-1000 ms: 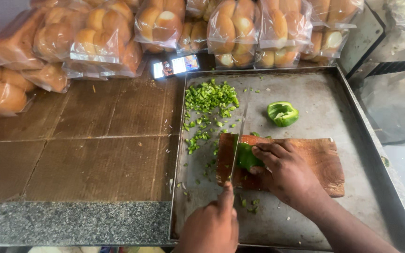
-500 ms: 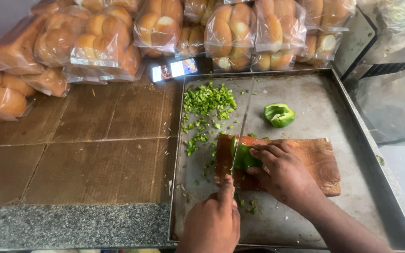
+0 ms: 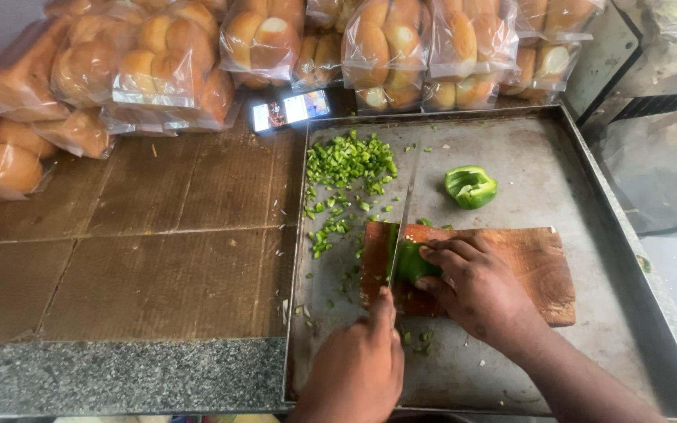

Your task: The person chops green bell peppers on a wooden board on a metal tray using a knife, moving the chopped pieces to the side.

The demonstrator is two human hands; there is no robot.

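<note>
Holding the knife (image 3: 401,215) in my left hand (image 3: 358,368), fingers wrapped on its handle; right hand (image 3: 476,286) fingers press the green pepper piece (image 3: 413,262) onto the wooden board (image 3: 538,262), chopped bits (image 3: 346,164) beyond.

Knife (image 3: 401,211) now upright on pepper (image 3: 413,262)

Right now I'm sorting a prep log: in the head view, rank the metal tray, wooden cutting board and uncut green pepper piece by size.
1. Metal tray
2. Wooden cutting board
3. Uncut green pepper piece
</note>
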